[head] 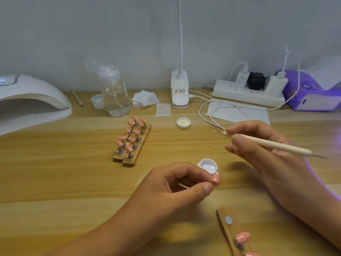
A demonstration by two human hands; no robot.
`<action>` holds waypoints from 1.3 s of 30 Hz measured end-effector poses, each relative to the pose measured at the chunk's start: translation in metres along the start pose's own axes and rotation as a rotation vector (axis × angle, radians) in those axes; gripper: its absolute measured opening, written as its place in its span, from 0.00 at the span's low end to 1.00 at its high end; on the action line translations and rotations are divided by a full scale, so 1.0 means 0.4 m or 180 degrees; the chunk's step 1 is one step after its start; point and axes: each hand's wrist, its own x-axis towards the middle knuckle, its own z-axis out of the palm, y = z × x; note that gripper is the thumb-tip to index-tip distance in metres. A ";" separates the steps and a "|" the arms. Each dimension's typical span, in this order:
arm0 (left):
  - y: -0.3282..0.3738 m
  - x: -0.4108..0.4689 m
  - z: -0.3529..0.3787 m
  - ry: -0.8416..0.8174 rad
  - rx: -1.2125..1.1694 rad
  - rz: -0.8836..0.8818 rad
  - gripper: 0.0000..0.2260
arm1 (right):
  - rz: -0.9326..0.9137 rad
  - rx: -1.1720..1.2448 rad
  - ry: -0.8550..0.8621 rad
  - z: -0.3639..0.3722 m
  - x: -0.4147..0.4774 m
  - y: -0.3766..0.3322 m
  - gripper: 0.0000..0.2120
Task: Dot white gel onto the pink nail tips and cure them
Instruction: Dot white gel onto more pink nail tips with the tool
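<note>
- Head view, hands: the left hand [184, 183] pinches a single pink nail tip [215, 179] between thumb and forefinger, just in front of the open gel pot [208, 166]. The right hand [258, 145] grips the dotting tool [273, 145] pen-fashion, clear of the pot.
- Head view, bench: the wooden holders [132, 143] stand mid-table, filled with pink tips. A third strip [230, 235], lower right, shows one vacant mount. The curing lamp [27, 100] sits far left.
- Step, as judged: dotting is in hand, curing not yet begun. Whether the tool carries gel is too small to tell. The next move calls for a steady, light touch on the held tip.
</note>
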 end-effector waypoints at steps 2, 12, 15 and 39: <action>0.001 0.002 -0.001 0.0041 -0.0054 0.0027 0.06 | -0.0109 -0.0185 0.0065 -0.003 0.000 0.000 0.18; -0.009 0.008 -0.004 0.0570 -0.0741 0.0029 0.08 | -0.0784 -0.0714 0.0045 0.022 0.003 0.013 0.03; -0.006 0.012 -0.005 0.0739 -0.0627 -0.0288 0.06 | -0.0903 -0.0925 -0.0101 0.028 0.003 0.018 0.06; -0.006 0.006 0.000 0.0501 -0.0096 0.0106 0.09 | -0.0960 -0.1534 -0.0544 0.029 0.007 0.027 0.08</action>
